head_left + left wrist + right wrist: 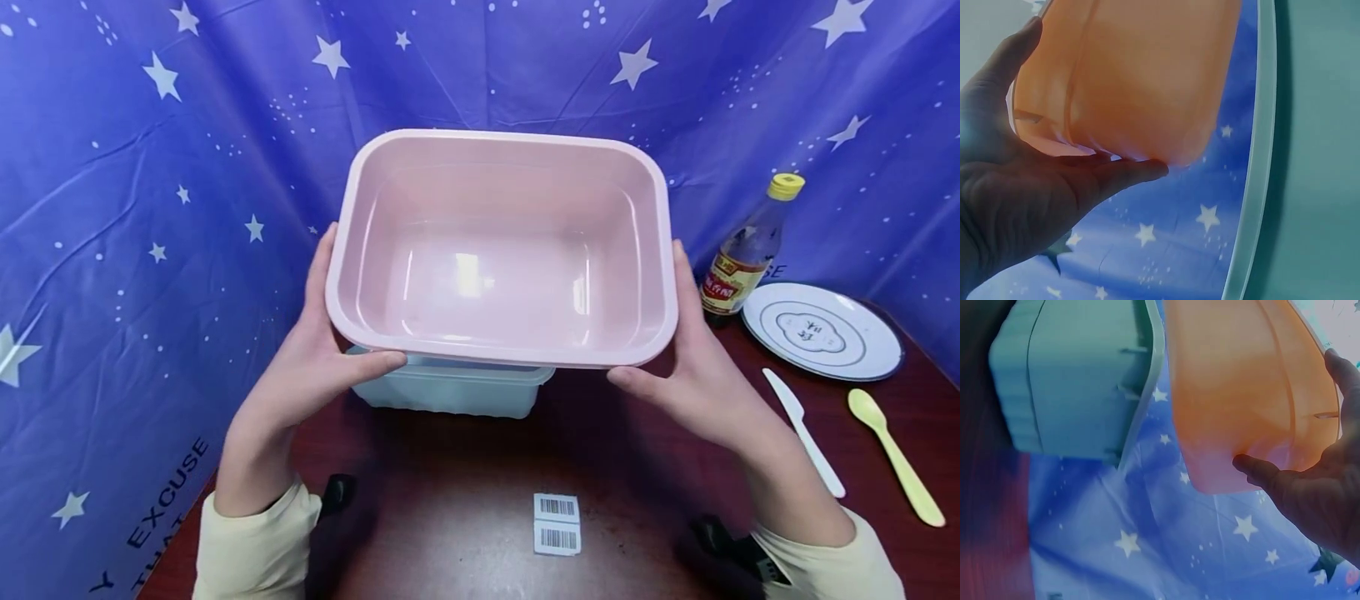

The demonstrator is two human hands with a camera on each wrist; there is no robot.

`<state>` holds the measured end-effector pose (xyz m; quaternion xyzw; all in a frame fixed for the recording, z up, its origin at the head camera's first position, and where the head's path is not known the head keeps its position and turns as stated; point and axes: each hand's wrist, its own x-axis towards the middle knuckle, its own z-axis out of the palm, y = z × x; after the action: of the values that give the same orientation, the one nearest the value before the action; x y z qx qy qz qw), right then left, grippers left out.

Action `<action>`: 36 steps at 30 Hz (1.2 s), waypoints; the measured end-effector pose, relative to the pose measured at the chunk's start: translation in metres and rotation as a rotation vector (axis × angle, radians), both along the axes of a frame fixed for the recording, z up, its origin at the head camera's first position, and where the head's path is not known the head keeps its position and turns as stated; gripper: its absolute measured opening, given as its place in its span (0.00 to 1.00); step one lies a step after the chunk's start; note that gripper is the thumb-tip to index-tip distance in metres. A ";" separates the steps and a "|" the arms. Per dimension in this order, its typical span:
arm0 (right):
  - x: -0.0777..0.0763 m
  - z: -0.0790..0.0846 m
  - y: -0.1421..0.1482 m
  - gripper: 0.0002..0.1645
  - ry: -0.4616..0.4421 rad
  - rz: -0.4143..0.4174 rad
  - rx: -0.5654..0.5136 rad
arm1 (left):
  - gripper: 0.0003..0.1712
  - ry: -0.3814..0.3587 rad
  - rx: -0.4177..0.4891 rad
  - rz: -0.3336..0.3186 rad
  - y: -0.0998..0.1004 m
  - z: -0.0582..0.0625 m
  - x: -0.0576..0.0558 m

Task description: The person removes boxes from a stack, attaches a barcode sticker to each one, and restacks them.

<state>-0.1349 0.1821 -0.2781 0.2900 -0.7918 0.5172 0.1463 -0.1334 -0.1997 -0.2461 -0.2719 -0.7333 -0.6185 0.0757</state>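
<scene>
Star-printed blue fabric (240, 108) backs the dark wooden table (450, 508). We hold 1 pink rectangular basin (517, 292) raised, apart from the pale-blue basin (453, 392) below; left hand (309, 358) and right hand (703, 375) grip opposite ends, fingers half-curled, thumbs along the near side. For stability, we should load both grips evenly.

The raised tub (498, 250) is above the lower tub (457, 390), left of the bottle (735, 267) and plate (821, 332).

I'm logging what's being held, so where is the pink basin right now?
In the head view, the pink basin is held up near the centre, between the left hand and right hand, partly hiding the light-blue basin.
</scene>
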 end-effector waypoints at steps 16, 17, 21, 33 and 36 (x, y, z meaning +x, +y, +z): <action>0.014 -0.002 0.066 0.72 -0.070 0.008 -0.181 | 0.73 -0.037 -0.001 -0.118 0.074 -0.011 -0.017; 0.015 -0.002 0.070 0.72 -0.075 -0.002 -0.182 | 0.74 -0.033 -0.002 -0.123 0.079 -0.012 -0.018; 0.016 -0.004 0.089 0.73 -0.072 -0.111 -0.085 | 0.73 -0.031 0.030 -0.162 0.097 -0.015 -0.022; 0.024 0.003 0.138 0.71 -0.105 -0.266 0.064 | 0.70 -0.104 0.087 -0.194 0.144 -0.021 -0.025; 0.026 0.003 0.149 0.71 -0.109 -0.290 0.080 | 0.70 -0.099 0.100 -0.207 0.153 -0.023 -0.027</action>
<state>-0.1091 0.3315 -0.2755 0.1499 -0.8522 0.4736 0.1646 -0.1600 -0.0464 -0.2695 -0.3111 -0.6724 -0.6715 -0.0114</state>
